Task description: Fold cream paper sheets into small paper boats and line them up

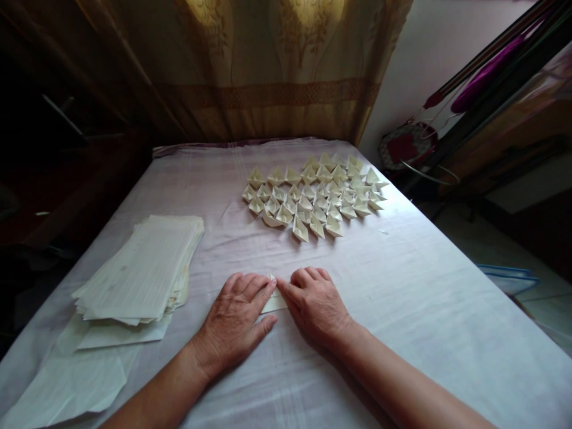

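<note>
My left hand (pixel 236 319) lies flat on a small folded piece of white paper (pixel 273 302) on the cloth-covered table, fingers stretched out and pressing it. My right hand (pixel 315 304) rests beside it, fingers curled down onto the same paper's right edge. Most of the paper is hidden under the two hands; only a small pointed part shows between them.
Several folded white paper boats (pixel 315 193) stand in a cluster at the far middle of the table. A stack of white paper sheets (pixel 143 271) lies at the left, with loose sheets (pixel 71 381) below it. The pale tablecloth (pixel 424 298) ends at the right edge; curtains hang behind.
</note>
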`<state>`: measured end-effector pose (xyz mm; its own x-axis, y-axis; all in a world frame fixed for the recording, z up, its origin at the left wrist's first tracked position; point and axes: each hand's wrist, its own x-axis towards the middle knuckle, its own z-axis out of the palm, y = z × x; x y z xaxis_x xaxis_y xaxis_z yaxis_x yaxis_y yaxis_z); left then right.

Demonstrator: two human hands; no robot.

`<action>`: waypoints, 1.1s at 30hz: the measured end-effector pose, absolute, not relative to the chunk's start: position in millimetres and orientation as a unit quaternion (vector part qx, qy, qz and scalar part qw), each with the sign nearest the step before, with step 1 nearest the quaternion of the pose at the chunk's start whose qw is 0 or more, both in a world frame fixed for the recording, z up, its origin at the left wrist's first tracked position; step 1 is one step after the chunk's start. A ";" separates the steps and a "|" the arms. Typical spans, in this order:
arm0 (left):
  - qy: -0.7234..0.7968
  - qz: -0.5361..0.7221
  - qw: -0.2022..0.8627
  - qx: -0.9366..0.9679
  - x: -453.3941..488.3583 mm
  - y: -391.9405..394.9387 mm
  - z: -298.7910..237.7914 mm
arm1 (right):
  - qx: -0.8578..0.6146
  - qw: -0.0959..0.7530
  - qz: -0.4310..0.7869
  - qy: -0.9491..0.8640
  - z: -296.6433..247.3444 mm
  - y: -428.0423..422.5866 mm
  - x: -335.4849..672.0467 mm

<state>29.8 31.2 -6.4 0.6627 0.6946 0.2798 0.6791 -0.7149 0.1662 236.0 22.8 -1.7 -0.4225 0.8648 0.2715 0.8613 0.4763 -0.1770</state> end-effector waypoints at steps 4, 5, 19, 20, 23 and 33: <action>0.387 0.169 0.021 0.906 33.9 29.8 -7.9 | -0.452 0.146 -0.015 -0.880 3.4 28.2 245.0; 0.388 0.171 0.018 0.906 34.6 29.6 -8.5 | -0.438 0.143 -0.016 -0.887 4.4 29.5 247.5; 0.363 0.137 0.025 0.921 28.5 37.5 -6.2 | -0.380 0.142 0.081 -0.910 9.2 20.5 278.6; 0.363 0.136 0.028 0.921 28.2 38.8 -5.5 | -0.384 0.145 0.082 -0.908 9.2 20.8 277.5; 0.362 0.140 0.036 0.921 27.6 41.6 -4.3 | -0.415 0.173 0.067 -0.891 7.7 21.3 271.0; 0.348 0.177 0.050 0.919 21.1 36.3 -2.2 | -0.434 0.205 0.019 -0.877 6.3 18.7 260.5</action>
